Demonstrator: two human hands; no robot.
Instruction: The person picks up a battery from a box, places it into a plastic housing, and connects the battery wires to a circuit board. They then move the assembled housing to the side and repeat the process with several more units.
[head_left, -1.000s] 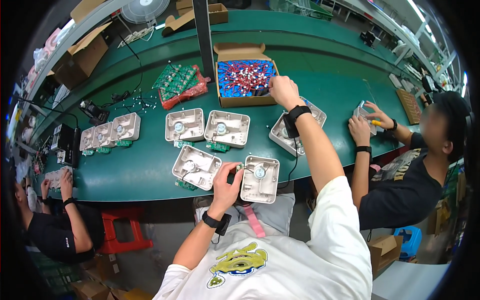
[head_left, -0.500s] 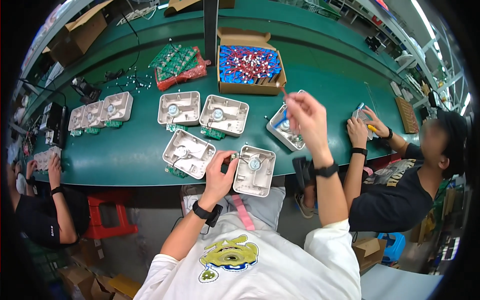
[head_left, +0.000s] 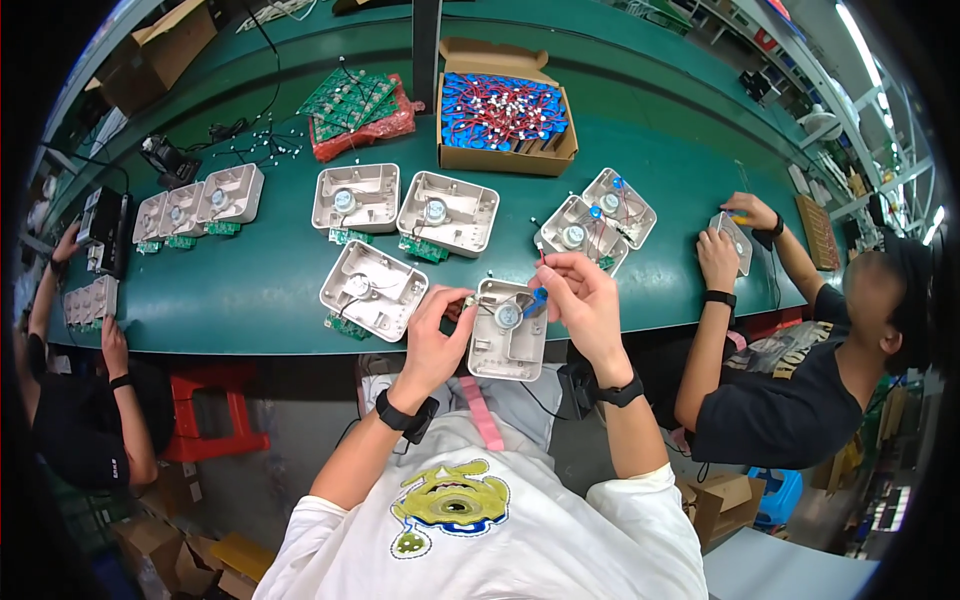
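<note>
At the table's near edge lies a light grey plastic housing [head_left: 492,352] with a round speaker [head_left: 508,316] and thin wires inside. My left hand [head_left: 437,335] is closed at the housing's upper left edge, its thumb and fingertips pinching a small circuit board that is mostly hidden by the fingers. Over the housing's right side, my right hand [head_left: 588,308] is closed on a blue battery [head_left: 537,300] with a red wire sticking up past the fingertips. The battery hangs at the housing's upper right rim, beside the speaker.
Similar housings with green boards stand left [head_left: 375,290] and behind [head_left: 448,215]; two with blue batteries [head_left: 618,205] are to the right. Farther back are an open carton [head_left: 507,160] of blue batteries and boards [head_left: 350,100] on red wrap. Co-workers sit left [head_left: 85,420] and right [head_left: 790,390].
My right hand has come down and toward me with the blue battery, from above the right-hand housings to the near housing. My left hand stays at that housing's edge.
</note>
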